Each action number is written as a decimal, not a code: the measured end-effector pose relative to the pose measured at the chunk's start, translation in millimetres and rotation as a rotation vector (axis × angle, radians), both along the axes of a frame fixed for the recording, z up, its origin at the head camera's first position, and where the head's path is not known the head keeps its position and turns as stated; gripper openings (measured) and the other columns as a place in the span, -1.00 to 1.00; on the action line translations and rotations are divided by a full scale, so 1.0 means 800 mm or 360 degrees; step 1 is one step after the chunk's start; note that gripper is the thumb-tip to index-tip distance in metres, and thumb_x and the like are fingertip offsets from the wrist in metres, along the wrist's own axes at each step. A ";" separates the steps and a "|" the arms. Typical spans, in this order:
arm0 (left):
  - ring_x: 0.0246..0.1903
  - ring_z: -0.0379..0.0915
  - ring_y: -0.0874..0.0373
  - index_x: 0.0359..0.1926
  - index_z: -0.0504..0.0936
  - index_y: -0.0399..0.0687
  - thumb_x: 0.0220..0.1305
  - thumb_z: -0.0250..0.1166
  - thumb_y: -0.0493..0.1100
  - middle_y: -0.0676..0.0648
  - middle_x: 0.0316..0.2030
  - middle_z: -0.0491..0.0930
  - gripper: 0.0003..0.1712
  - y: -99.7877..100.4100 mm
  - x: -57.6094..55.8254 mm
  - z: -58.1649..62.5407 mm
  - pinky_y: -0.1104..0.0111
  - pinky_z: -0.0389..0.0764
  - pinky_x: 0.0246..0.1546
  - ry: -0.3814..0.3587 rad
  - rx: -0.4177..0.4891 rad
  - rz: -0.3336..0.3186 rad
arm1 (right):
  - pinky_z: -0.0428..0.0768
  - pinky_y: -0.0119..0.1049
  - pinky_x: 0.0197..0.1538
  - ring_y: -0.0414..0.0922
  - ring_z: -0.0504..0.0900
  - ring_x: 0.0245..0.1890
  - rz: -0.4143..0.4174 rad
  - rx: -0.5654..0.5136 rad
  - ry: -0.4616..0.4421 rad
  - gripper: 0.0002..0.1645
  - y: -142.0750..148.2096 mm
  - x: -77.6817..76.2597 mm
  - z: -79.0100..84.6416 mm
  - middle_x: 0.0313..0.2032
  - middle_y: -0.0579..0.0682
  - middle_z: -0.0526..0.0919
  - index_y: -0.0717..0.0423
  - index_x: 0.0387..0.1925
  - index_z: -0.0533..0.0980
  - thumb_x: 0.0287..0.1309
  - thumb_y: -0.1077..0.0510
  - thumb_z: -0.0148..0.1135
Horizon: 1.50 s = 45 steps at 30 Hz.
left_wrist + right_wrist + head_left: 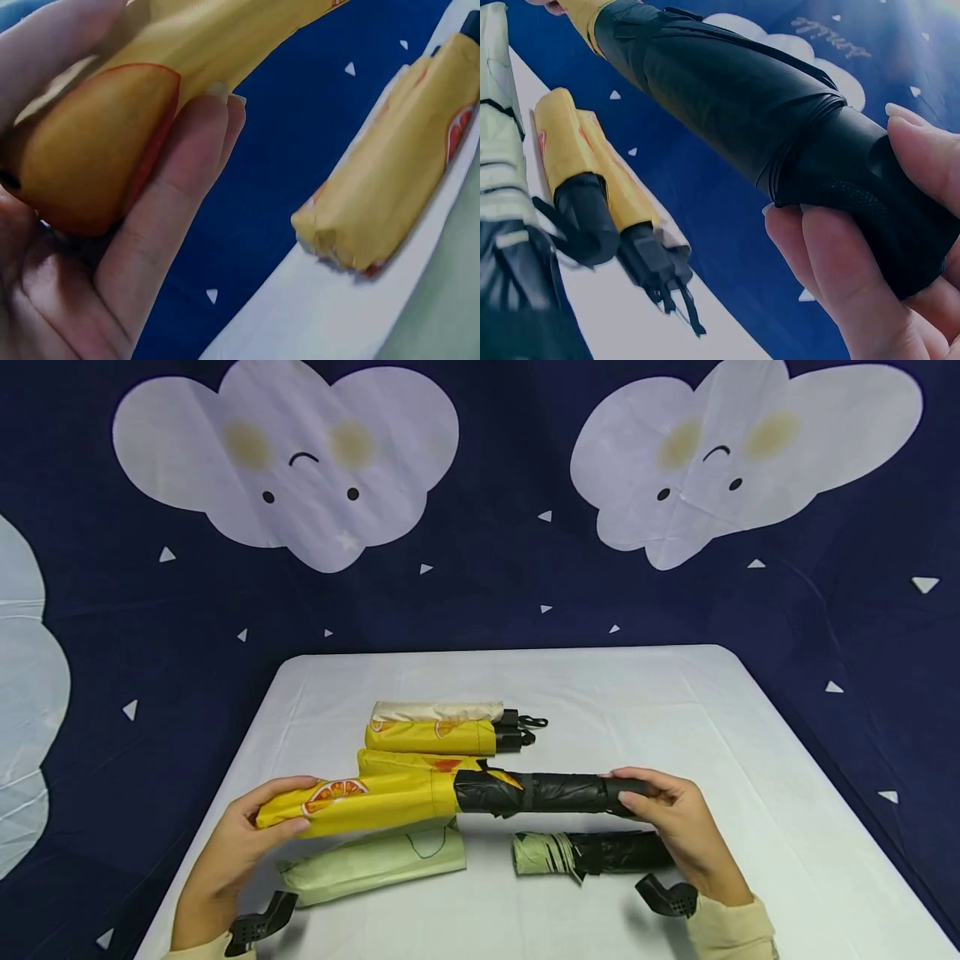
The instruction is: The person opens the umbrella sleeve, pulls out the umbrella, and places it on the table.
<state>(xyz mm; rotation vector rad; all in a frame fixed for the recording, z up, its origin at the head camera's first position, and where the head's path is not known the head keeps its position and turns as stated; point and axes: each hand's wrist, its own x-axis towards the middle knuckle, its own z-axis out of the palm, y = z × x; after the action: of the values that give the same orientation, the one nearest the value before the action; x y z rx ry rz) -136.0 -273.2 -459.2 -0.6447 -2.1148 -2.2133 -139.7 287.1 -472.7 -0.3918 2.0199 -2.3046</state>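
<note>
My left hand (236,835) grips the closed end of a yellow umbrella sleeve (397,797) printed with orange slices, held above the table. My right hand (686,827) holds the handle of a folded black umbrella (566,793), fingers and thumb around it in the right wrist view. The umbrella's far end meets the sleeve's mouth, lined up with it; how deep it sits inside is hidden. Below lie a pale green sleeve (382,864) and a folded green-and-black umbrella (600,853), apart from each other, the umbrella partly behind my right hand.
Farther back on the white table (637,693) lie a cream-sleeved umbrella (438,711), a yellow-sleeved umbrella (431,737) and another yellow sleeve (393,762), partly hidden by the held one. A dark blue cloth (495,585) with clouds hangs behind.
</note>
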 end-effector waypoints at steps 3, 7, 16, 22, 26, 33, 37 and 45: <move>-0.09 0.54 0.19 0.29 0.46 -0.49 0.25 0.16 -0.69 -0.07 0.12 0.62 -0.43 -0.010 -0.001 -0.006 0.44 0.67 -0.20 -0.0006 0.0014 0.0020 | 0.72 -0.29 -0.08 -0.11 0.72 -0.02 0.0008 -0.0037 0.0013 -0.60 0.007 -0.002 -0.005 0.06 0.13 0.72 0.51 0.20 0.48 0.37 0.48 0.15; -0.08 0.55 0.19 0.31 0.44 -0.47 0.26 0.14 -0.69 -0.06 0.14 0.60 -0.42 -0.022 -0.005 -0.014 0.46 0.66 -0.19 -0.0049 0.0027 0.0084 | 0.72 -0.28 -0.09 -0.10 0.73 -0.03 0.0009 -0.0025 0.0008 -0.60 0.016 -0.004 -0.012 0.05 0.13 0.72 0.51 0.21 0.48 0.38 0.48 0.14; -0.10 0.54 0.25 0.33 0.44 -0.43 0.33 0.17 -0.60 0.03 0.12 0.61 -0.45 -0.036 -0.012 -0.035 0.47 0.65 -0.19 -0.0150 -0.0100 0.0125 | 0.74 -0.08 -0.12 -0.04 0.77 -0.15 -0.0112 0.0196 -0.0216 -0.56 0.030 -0.005 -0.032 -0.09 0.11 0.76 0.43 0.21 0.52 0.34 0.34 0.30; 0.01 0.52 0.24 0.32 0.46 -0.38 0.38 0.26 -0.47 0.09 0.14 0.61 -0.49 -0.037 -0.019 -0.048 0.50 0.61 -0.09 -0.0241 -0.0270 0.0241 | 0.75 -0.17 -0.20 -0.10 0.74 -0.24 -0.0181 0.0361 -0.0226 -0.53 0.032 -0.009 -0.038 -0.15 0.13 0.75 0.38 0.19 0.56 0.30 0.26 0.38; 0.02 0.51 0.26 0.29 0.51 -0.34 0.38 0.32 -0.37 0.14 0.12 0.62 -0.52 -0.031 -0.025 -0.056 0.52 0.58 -0.06 -0.0305 -0.0417 0.0304 | 0.74 -0.21 -0.22 -0.15 0.72 -0.25 -0.0191 0.0409 -0.0212 -0.52 0.033 -0.010 -0.039 -0.12 0.12 0.75 0.36 0.19 0.57 0.29 0.24 0.39; 0.05 0.53 0.28 0.24 0.59 -0.25 0.32 0.43 -0.25 -0.01 0.14 0.62 -0.50 -0.020 -0.030 -0.064 0.50 0.59 -0.01 -0.0318 -0.0593 0.0222 | 0.74 -0.18 -0.18 -0.06 0.76 -0.22 -0.0185 0.0676 -0.0214 -0.46 0.040 -0.013 -0.036 -0.08 0.08 0.76 0.21 0.22 0.59 0.29 0.07 0.42; 0.06 0.54 0.28 0.24 0.60 -0.22 0.30 0.44 -0.24 -0.08 0.16 0.61 -0.50 -0.016 -0.030 -0.065 0.49 0.60 0.00 -0.0297 -0.0645 0.0169 | 0.71 -0.28 -0.17 -0.06 0.78 -0.22 -0.0168 0.0927 -0.0170 -0.44 0.047 -0.014 -0.032 -0.07 0.06 0.77 0.11 0.20 0.62 0.24 -0.03 0.46; 0.09 0.54 0.26 0.22 0.63 -0.11 0.29 0.46 -0.21 -0.15 0.17 0.61 -0.52 -0.010 -0.026 -0.062 0.55 0.50 0.08 -0.0257 -0.0719 0.0116 | 0.66 -0.39 -0.05 -0.13 0.74 -0.04 -0.0166 0.1172 -0.0030 -0.47 0.057 -0.019 -0.040 0.12 0.04 0.69 0.02 0.17 0.65 0.20 -0.05 0.48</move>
<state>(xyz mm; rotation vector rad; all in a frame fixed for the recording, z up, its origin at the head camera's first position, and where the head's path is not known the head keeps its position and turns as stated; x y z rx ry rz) -156.9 -281.4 -508.9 -0.3962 -2.7020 -1.8127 -155.0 332.6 -504.4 -0.2097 2.7104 -1.4172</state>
